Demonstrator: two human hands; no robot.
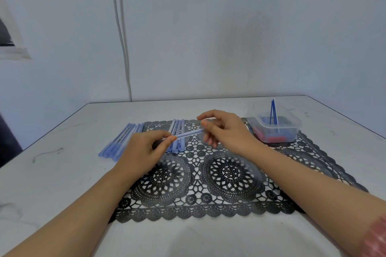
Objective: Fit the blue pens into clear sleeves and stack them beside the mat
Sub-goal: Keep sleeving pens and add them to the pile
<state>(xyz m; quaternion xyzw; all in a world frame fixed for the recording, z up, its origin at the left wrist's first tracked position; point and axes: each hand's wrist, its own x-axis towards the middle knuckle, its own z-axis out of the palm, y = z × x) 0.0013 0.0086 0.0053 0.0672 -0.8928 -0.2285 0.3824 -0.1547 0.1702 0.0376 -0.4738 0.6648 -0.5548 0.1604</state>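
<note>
Though aloft, pen [189, 133] between both hands' fingers [167, 141].

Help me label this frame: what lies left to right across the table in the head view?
Stack of sleeved pens beside the mat → left hand → held pen → right hand → clear plastic tub

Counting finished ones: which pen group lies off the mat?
The leftmost group, on bare table beside the mat's left edge; the other group lies on the mat.
</note>
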